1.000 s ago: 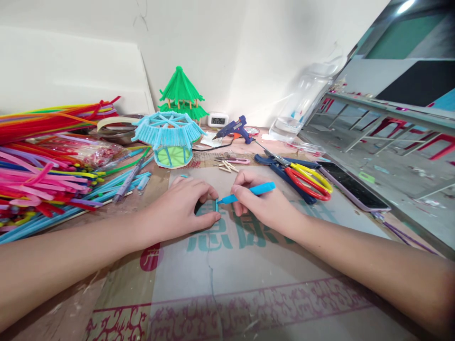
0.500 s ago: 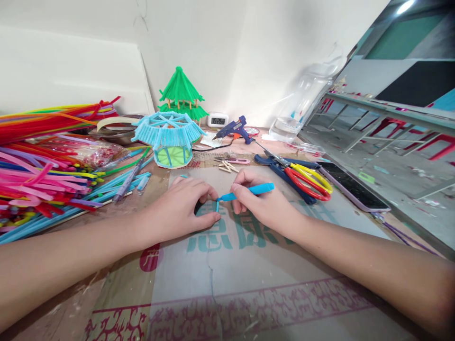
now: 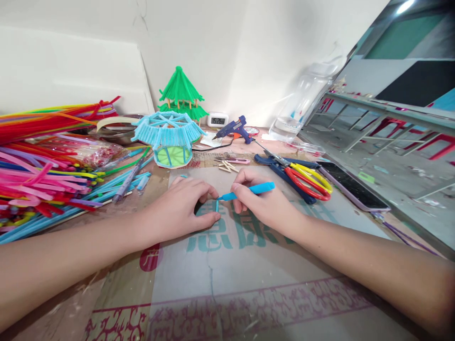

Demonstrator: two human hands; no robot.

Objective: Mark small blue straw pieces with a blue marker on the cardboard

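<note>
- Left hand (image 3: 181, 208): thumb and forefinger closed on a short blue stick (image 3: 217, 205), held upright on the cardboard sheet (image 3: 227, 265).
- Right hand (image 3: 263, 206): fingers gripping a blue pen (image 3: 254, 189); its tip meets the stick's top end.
- Stick location: between both hands, at 9 o'clock from the right hand.
- Scissors (image 3: 305, 177): at 2 o'clock from the right hand, apart from it.
- Blue pavilion model (image 3: 167, 135): at 12 o'clock from the left hand.
- Pipe cleaners (image 3: 39, 161): piled at 9 o'clock.

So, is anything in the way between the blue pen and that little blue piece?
Nothing visible. The right hand holds the blue pen with its tip right at the little blue piece, which the left hand pinches. The scissors lie off to the side.
</note>
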